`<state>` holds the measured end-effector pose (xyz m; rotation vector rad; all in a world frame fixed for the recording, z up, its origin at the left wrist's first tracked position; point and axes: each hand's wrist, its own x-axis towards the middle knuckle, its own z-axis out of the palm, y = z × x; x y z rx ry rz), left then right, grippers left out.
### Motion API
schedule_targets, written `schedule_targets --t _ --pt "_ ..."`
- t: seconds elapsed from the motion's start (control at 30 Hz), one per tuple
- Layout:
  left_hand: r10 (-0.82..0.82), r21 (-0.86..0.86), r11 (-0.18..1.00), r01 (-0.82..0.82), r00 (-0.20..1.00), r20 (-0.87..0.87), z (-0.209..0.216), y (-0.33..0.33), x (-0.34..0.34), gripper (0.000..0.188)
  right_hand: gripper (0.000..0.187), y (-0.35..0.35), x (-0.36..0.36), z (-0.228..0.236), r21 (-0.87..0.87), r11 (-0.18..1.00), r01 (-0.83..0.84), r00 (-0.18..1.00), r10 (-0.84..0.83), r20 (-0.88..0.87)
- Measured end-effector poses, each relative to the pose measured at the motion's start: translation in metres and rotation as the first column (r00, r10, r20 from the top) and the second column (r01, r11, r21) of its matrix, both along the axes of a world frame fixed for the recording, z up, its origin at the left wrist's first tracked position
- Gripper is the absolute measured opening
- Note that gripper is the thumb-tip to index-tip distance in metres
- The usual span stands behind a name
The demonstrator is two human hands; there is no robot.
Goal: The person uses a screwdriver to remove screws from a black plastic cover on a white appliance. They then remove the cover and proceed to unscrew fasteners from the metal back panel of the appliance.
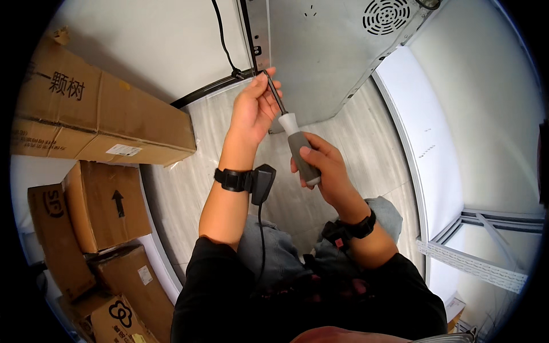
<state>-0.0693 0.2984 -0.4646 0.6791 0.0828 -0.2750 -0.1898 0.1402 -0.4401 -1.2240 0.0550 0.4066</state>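
Note:
My right hand (330, 171) is wrapped round the grey handle of a screwdriver (305, 157) with a pale collar. Its dark shaft slants up and left to the lower corner edge of a grey metal cabinet (320, 68). At that end, the thumb and fingers of my left hand (254, 108) close around the shaft's tip, touching it. Whether a screw sits between those fingertips cannot be made out. Round holes line the cabinet's narrow side edge just above my left fingertips.
A black cable (222, 34) hangs left of the cabinet, down to the dark wall skirting. Brown cardboard boxes (143, 123) are stacked along the left side. On the right runs a white wall panel (414, 137), with a metal frame (474, 260) lower down. Pale wood-look flooring (194, 137) lies below.

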Motion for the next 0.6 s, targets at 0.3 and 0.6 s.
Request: schedule_targets --t 0.3,0.6 --pt "-0.002 -0.046 0.999 0.001 1.0 -0.022 -0.006 0.007 0.012 0.024 0.034 0.012 0.008 -0.004 0.166 0.986 -0.008 1.0 0.011 -0.016" --pt "0.011 -0.006 1.0 -0.01 1.0 0.005 -0.002 0.006 0.012 0.023 0.046 0.011 0.011 -0.012 0.23 0.973 -0.027 0.999 0.037 -0.037"
